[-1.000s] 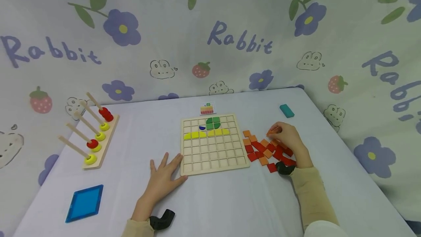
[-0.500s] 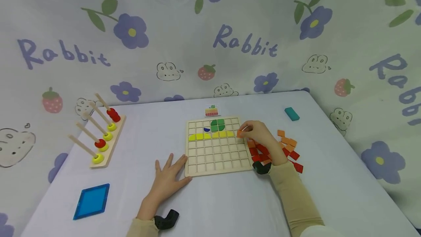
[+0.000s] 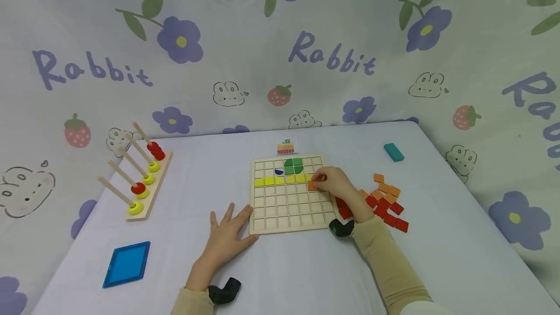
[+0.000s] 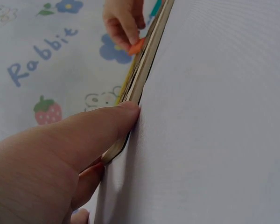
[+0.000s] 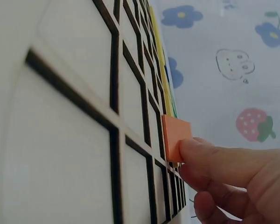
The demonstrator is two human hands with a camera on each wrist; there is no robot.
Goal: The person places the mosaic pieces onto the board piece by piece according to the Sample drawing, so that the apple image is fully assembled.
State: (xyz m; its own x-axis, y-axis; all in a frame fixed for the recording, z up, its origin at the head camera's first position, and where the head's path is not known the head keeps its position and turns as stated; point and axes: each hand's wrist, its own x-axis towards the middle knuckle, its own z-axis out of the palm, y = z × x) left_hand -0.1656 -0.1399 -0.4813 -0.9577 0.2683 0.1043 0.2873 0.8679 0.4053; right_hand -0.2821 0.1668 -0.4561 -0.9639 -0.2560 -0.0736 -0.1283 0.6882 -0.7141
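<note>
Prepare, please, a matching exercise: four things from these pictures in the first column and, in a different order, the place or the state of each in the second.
Things:
1. wooden board
2. one orange tile
3. teal block
4. flat blue square

Place or state:
A. pinched in the right grip
B. near left part of the table
C. bears a row of yellow pieces
D. far right part of the table

Pairs: 1-C, 2-A, 3-D, 4-B

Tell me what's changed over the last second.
The person's right hand has carried an orange square tile leftward from the scattered red and orange tiles to the gridded wooden board, still pinching it. The left hand stays at the board's near-left corner.
</note>
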